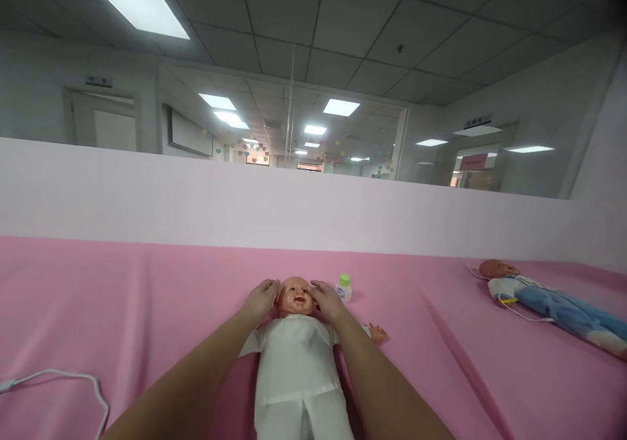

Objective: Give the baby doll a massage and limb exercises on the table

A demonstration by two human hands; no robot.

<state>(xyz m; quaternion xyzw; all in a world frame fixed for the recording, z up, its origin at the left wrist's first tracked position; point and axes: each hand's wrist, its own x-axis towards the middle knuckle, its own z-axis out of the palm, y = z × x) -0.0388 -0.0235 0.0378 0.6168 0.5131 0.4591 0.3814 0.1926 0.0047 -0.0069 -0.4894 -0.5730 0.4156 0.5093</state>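
A baby doll (300, 355) in a white shirt and trousers lies on its back, head away from me, on the pink sheet. My left hand (260, 301) is at the left side of the doll's head (296, 296), its fingers stretched along it. On the opposite side, my right hand (327, 300) has its fingertips at the temple, close to the eye. Neither hand is closed round anything. Just beyond my right hand stands a small white bottle with a green cap (343, 288). One doll hand (377, 333) shows beyond my right forearm.
A second doll (548, 303) in blue and white clothes lies at the right, a white cord around it. Another white cable (73, 375) curls at the lower left. The pink sheet (186, 296) reaches a low white wall (220, 205) with glass above.
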